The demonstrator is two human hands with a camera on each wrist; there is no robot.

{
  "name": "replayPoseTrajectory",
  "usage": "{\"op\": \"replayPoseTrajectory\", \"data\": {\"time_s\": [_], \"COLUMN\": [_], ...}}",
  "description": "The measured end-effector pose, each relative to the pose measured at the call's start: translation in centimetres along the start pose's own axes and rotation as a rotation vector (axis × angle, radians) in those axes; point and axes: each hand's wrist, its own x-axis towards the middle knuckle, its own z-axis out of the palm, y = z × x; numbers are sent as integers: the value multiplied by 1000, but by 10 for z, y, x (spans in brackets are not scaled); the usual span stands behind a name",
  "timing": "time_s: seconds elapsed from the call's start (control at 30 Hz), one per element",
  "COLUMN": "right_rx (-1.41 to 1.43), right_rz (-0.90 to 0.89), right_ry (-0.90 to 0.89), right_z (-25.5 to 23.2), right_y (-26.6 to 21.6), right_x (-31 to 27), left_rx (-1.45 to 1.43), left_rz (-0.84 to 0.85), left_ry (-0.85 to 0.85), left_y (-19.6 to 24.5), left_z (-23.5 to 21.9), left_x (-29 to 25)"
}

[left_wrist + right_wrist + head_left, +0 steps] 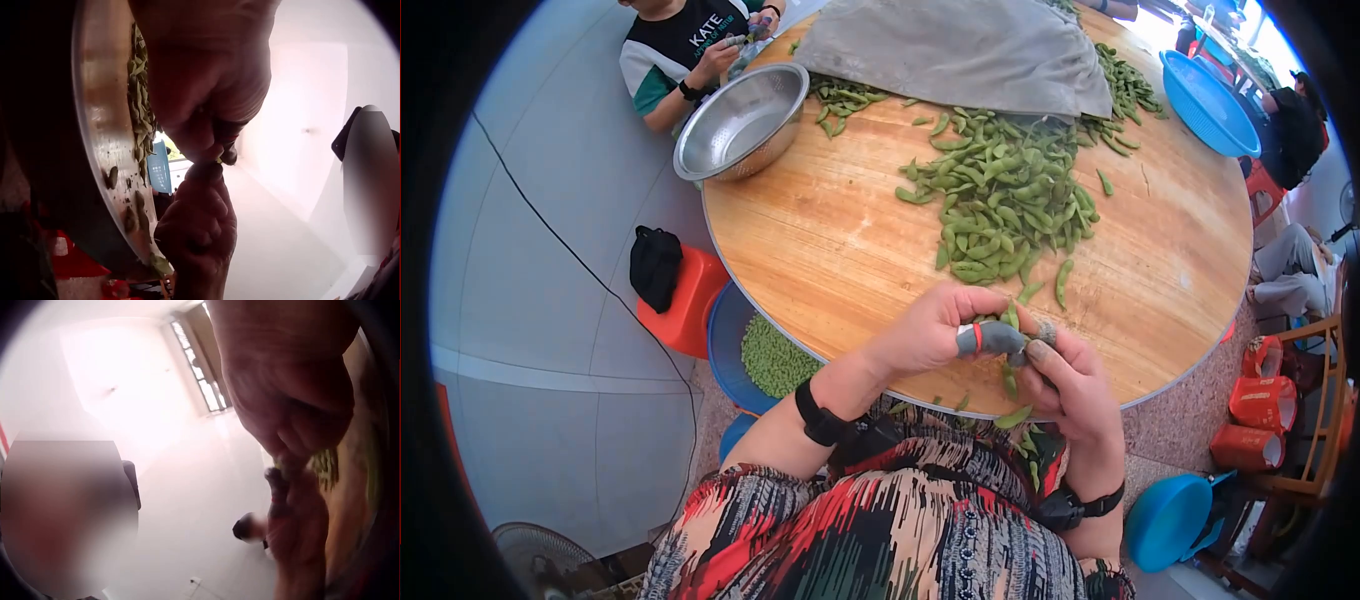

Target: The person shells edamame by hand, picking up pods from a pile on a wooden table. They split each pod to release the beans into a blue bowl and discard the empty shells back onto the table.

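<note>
At the near edge of the round wooden table, my left hand point(935, 325) and right hand point(1080, 385) meet, fingertips together. Between them they pinch green edamame pods point(1011, 318), partly hidden by the fingers. A grey cover with a red band point(990, 338) wraps my left thumb, and the right hand's fingertips also look covered. In the left wrist view a small green bit point(219, 156) shows where the fingertips touch. Just beyond my hands lies a big heap of edamame pods point(1010, 195). Below the hands, loose pods point(1013, 417) lie at the table edge and on my lap.
A grey cloth point(960, 50) covers more pods at the back. A steel bowl point(740, 125) stands at the table's left edge, a blue basket point(1208, 103) at its right. Under the left edge, a blue tub point(725, 345) holds shelled beans. Another person point(690, 60) sits across.
</note>
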Motion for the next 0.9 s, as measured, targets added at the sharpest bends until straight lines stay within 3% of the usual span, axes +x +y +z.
{"op": "replayPoseTrajectory", "data": {"time_s": [0.07,0.1,0.13,0.17,0.2,0.27,0.33,0.4,0.43,0.47,0.5,0.53,0.6,0.67,0.7,0.73,0.77,0.8,0.9], "right_rx": [-572,-570,-679,-789,-789,-1059,-1004,-624,-623,-308,8,9,315,280,247,246,-104,-459,-812], "right_rz": [-245,-240,-392,-545,-541,-449,-451,-311,-310,-161,-14,-12,0,-65,-132,-134,-316,-488,-511], "right_ry": [229,233,283,331,335,243,232,265,266,163,60,63,-73,-62,-48,-48,84,218,268], "right_z": [-4,-2,1,2,2,0,-1,6,3,-3,-5,-6,-6,6,13,16,20,21,21], "right_y": [-4,-4,-3,-2,-2,-3,2,4,3,0,-1,3,9,9,9,10,11,12,6], "right_x": [4,7,12,13,12,10,10,8,7,5,3,3,7,6,6,7,9,9,2], "left_rx": [21,351,681,757,753,823,777,734,847,956,954,950,946,677,678,472,265,262,285], "left_rz": [-28,100,232,245,242,232,215,198,366,537,535,574,619,639,639,552,461,463,355], "left_ry": [6,66,124,154,151,200,179,156,89,17,14,12,15,87,88,175,255,253,270], "left_y": [0,-2,-2,0,-1,-4,1,1,-4,-7,-6,-4,-4,-6,-7,-9,-10,-12,-15], "left_z": [2,4,7,13,15,18,18,15,13,12,13,16,15,9,9,11,11,9,3], "left_x": [1,3,5,4,4,3,1,-2,-4,-6,-7,-9,-8,-3,-4,-3,-3,-3,-6]}}
